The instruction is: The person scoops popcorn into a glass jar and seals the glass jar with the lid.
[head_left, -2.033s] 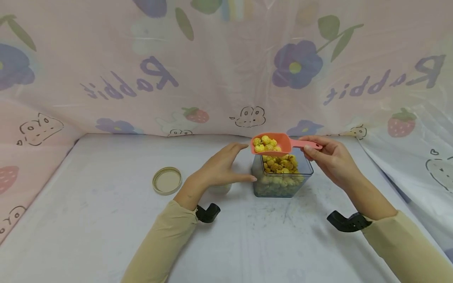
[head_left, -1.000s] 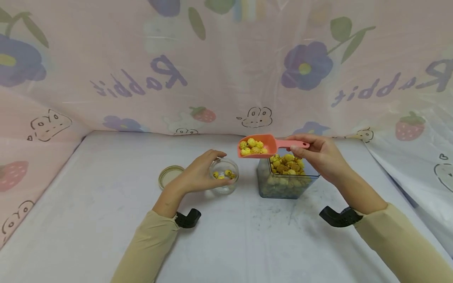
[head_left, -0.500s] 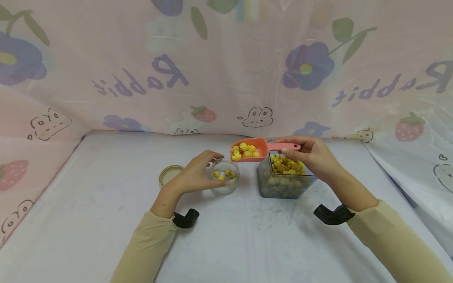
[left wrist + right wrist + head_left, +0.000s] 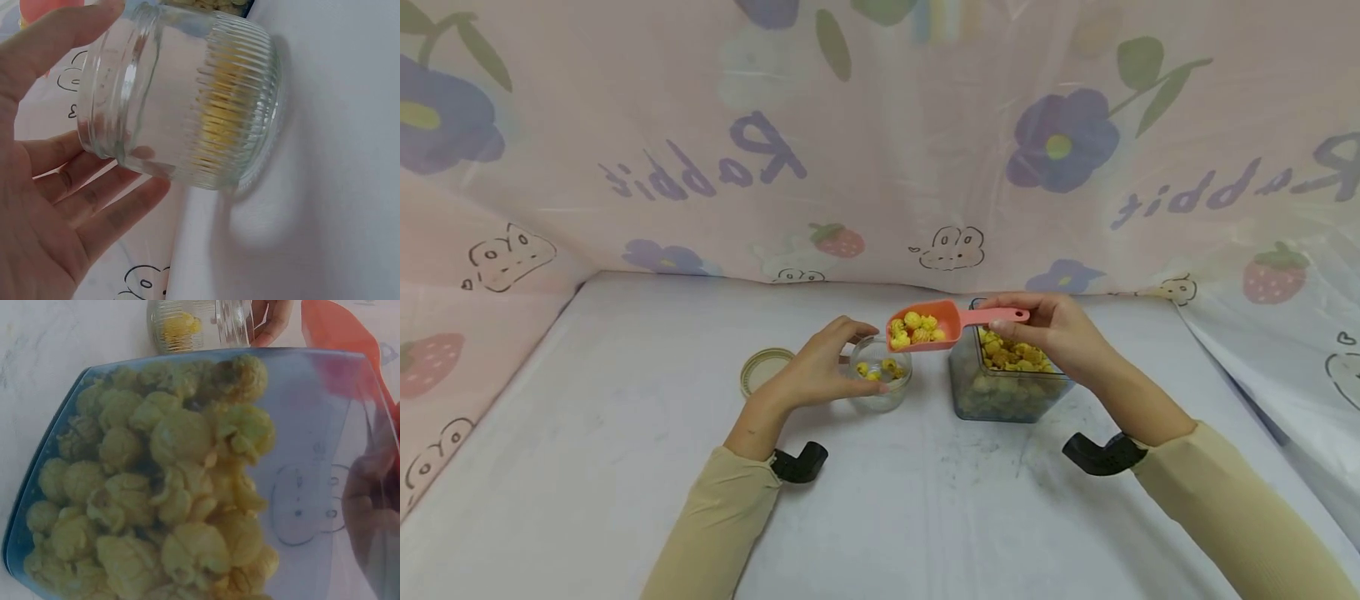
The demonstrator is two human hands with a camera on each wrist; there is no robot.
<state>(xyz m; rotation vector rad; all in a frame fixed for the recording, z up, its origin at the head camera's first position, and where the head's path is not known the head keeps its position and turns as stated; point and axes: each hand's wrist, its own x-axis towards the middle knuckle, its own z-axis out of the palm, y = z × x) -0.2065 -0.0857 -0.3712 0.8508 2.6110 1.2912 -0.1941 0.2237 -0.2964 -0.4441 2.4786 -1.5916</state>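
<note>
My left hand (image 4: 816, 367) holds a small ribbed glass jar (image 4: 882, 402) near its rim, thumb on the near side and fingers behind. A few yellow popcorn pieces (image 4: 222, 112) lie at the jar's bottom. Between thumb and fingers, my right hand (image 4: 1063, 333) grips the handle of a coral-pink scoop (image 4: 951, 323). Several popcorn balls (image 4: 917, 330) fill the scoop, whose front edge overlaps the jar's right rim in the head view. Below the right hand stands a clear bluish square container (image 4: 1000, 400) of popcorn, its wall filling much of the right wrist view.
A round, pale lid (image 4: 764, 367) with a gold rim lies on the white-covered table (image 4: 880, 517), partly behind the left hand. A patterned pink sheet (image 4: 880, 167) hangs along the back and sides.
My left hand has reached the jar and taken hold of it by the rim. My right hand has carried the loaded scoop leftward from over the container to the jar, lowering it slightly.
</note>
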